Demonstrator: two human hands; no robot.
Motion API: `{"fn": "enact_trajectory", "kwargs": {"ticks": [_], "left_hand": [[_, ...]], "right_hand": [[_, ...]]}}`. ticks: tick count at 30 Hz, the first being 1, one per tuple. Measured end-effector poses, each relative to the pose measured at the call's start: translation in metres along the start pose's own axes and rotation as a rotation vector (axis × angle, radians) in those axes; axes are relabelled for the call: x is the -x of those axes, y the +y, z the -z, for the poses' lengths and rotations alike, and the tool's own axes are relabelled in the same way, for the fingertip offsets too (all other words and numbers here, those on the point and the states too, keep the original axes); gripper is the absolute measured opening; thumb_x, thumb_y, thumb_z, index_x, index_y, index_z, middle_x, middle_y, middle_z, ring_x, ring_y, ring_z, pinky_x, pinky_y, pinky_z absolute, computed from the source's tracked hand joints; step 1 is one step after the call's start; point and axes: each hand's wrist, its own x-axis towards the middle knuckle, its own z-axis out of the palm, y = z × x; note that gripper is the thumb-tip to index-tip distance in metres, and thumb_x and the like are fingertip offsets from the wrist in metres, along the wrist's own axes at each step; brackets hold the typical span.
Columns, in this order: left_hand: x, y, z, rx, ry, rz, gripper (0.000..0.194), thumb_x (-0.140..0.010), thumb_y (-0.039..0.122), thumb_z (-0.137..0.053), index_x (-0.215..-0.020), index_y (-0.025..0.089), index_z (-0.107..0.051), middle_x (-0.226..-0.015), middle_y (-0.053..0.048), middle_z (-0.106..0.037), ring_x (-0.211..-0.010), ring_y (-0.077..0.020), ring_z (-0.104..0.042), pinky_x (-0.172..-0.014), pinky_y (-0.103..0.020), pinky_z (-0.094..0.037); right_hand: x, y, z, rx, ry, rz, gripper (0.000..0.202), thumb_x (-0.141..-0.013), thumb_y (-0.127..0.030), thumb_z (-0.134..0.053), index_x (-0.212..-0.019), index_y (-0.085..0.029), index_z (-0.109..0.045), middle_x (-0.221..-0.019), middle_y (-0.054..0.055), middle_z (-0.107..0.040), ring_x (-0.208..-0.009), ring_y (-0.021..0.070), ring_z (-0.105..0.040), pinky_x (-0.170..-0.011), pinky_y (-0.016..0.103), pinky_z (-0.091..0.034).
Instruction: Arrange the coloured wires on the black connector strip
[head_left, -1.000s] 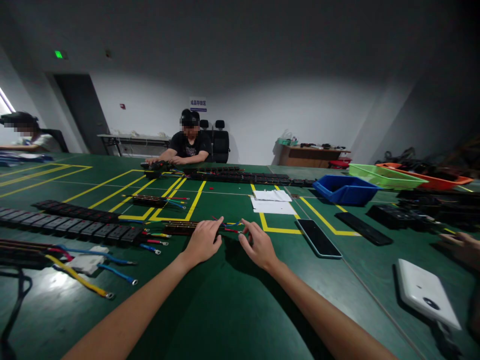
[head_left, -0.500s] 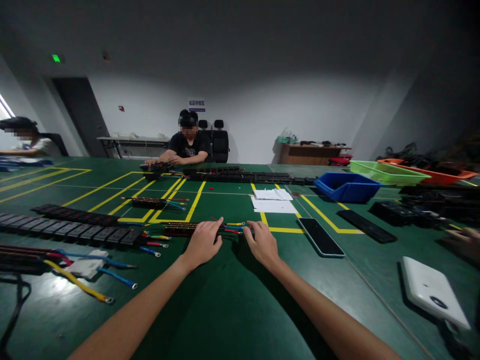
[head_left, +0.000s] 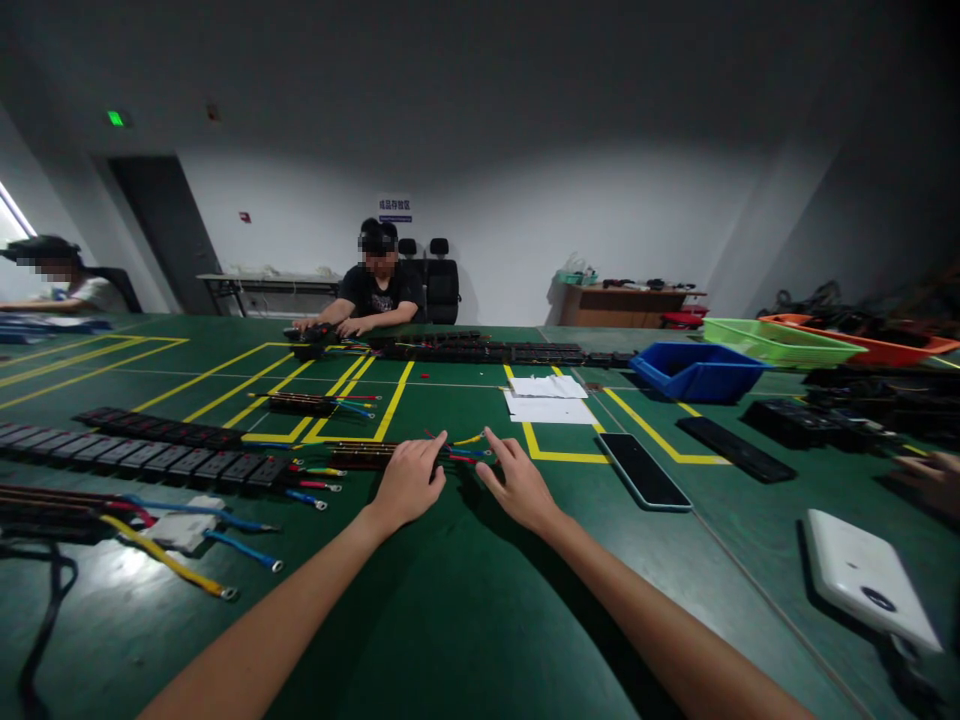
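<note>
My left hand [head_left: 409, 485] rests over the right end of a dark bundle of bars [head_left: 360, 455], its fingers reaching toward the wires. From that end, yellow, blue and red wires [head_left: 469, 453] with metal ring ends stick out to the right. My right hand [head_left: 517, 482] is at the wire tips, its index finger at the yellow wire's ring and its thumb apart below. Whether the left fingers pinch a wire is hidden. A similar bundle [head_left: 300, 402] with coloured wires lies farther off.
Black socket strips [head_left: 150, 455] and thick cables [head_left: 176, 565] lie at left. White papers [head_left: 551, 408], a phone [head_left: 643, 470], a white power bank [head_left: 866, 575] and a blue bin [head_left: 694, 375] stand right. A person [head_left: 379, 285] sits opposite; another person's hand [head_left: 930, 475] is at far right.
The yellow wire's end has risen beside my right index finger, and my right thumb has moved away from that finger. My left hand has hardly moved. The person opposite has shifted their hands.
</note>
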Motion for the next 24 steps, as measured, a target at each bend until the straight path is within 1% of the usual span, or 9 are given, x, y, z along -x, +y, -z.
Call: {"fn": "enact_trajectory", "kwargs": {"ticks": [2, 4, 6, 9, 13, 16, 19, 24], "left_hand": [[0.0, 0.0, 0.0, 0.004, -0.003, -0.001, 0.052, -0.093, 0.021, -0.05, -0.145, 0.016, -0.049, -0.127, -0.012, -0.066, -0.118, -0.0257, -0.06, -0.108, -0.047, -0.043], [0.001, 0.0, 0.0, 0.007, -0.009, 0.0, 0.052, -0.093, 0.021, -0.05, -0.145, 0.015, -0.048, -0.127, -0.013, -0.066, -0.118, -0.0254, -0.06, -0.108, -0.047, -0.042], [0.001, 0.0, 0.001, 0.015, -0.011, -0.001, 0.052, -0.094, 0.021, -0.05, -0.146, 0.016, -0.048, -0.127, -0.012, -0.066, -0.118, -0.0251, -0.06, -0.109, -0.047, -0.042], [0.001, 0.001, 0.002, 0.022, -0.008, -0.003, 0.053, -0.094, 0.022, -0.05, -0.146, 0.017, -0.047, -0.127, -0.011, -0.066, -0.118, -0.0247, -0.06, -0.109, -0.047, -0.041], [0.001, 0.0, 0.001, 0.006, -0.015, -0.002, 0.054, -0.094, 0.022, -0.05, -0.147, 0.016, -0.046, -0.126, -0.012, -0.066, -0.118, -0.0254, -0.06, -0.108, -0.047, -0.042], [0.0, 0.0, 0.0, -0.007, -0.014, -0.008, 0.054, -0.092, 0.021, -0.051, -0.146, 0.015, -0.047, -0.126, -0.013, -0.066, -0.117, -0.0262, -0.06, -0.108, -0.047, -0.042], [0.0, 0.0, 0.0, -0.007, -0.01, -0.015, 0.054, -0.092, 0.021, -0.05, -0.146, 0.014, -0.047, -0.126, -0.013, -0.066, -0.117, -0.0258, -0.06, -0.108, -0.047, -0.042], [0.0, 0.0, 0.002, 0.001, -0.026, -0.011, 0.054, -0.094, 0.022, -0.049, -0.147, 0.015, -0.046, -0.127, -0.012, -0.066, -0.118, -0.0258, -0.059, -0.11, -0.048, -0.041]], "right_hand": [[0.0, -0.002, 0.001, 0.009, 0.016, -0.031, 0.052, -0.1, -0.041, -0.046, -0.149, -0.021, -0.045, -0.116, 0.01, -0.059, -0.103, 0.0221, -0.062, -0.09, 0.035, -0.052], [-0.001, -0.005, 0.002, 0.034, 0.036, -0.076, 0.045, -0.101, -0.039, -0.044, -0.139, -0.018, -0.054, -0.112, 0.01, -0.061, -0.099, 0.0218, -0.063, -0.087, 0.035, -0.052], [-0.001, -0.008, 0.004, 0.064, 0.065, -0.114, 0.039, -0.102, -0.037, -0.043, -0.131, -0.018, -0.059, -0.108, 0.009, -0.062, -0.095, 0.0212, -0.063, -0.083, 0.033, -0.052], [0.0, -0.01, 0.006, 0.081, 0.106, -0.126, 0.031, -0.102, -0.034, -0.044, -0.122, -0.019, -0.062, -0.105, 0.008, -0.063, -0.093, 0.0202, -0.062, -0.08, 0.031, -0.051], [0.003, -0.012, 0.006, 0.08, 0.129, -0.067, 0.026, -0.101, -0.031, -0.044, -0.114, -0.02, -0.064, -0.104, 0.008, -0.063, -0.092, 0.0191, -0.062, -0.08, 0.029, -0.049], [0.005, -0.014, 0.006, 0.097, 0.133, 0.007, 0.028, -0.102, -0.029, -0.042, -0.114, -0.019, -0.065, -0.104, 0.008, -0.062, -0.093, 0.0189, -0.061, -0.082, 0.029, -0.048], [0.007, -0.015, 0.007, 0.126, 0.131, 0.056, 0.032, -0.103, -0.03, -0.039, -0.115, -0.019, -0.067, -0.101, 0.008, -0.062, -0.091, 0.0181, -0.06, -0.08, 0.028, -0.047], [0.008, -0.015, 0.008, 0.178, 0.141, 0.028, 0.03, -0.101, -0.029, -0.044, -0.112, -0.021, -0.071, -0.096, 0.006, -0.063, -0.087, 0.0171, -0.059, -0.075, 0.027, -0.046]]}}
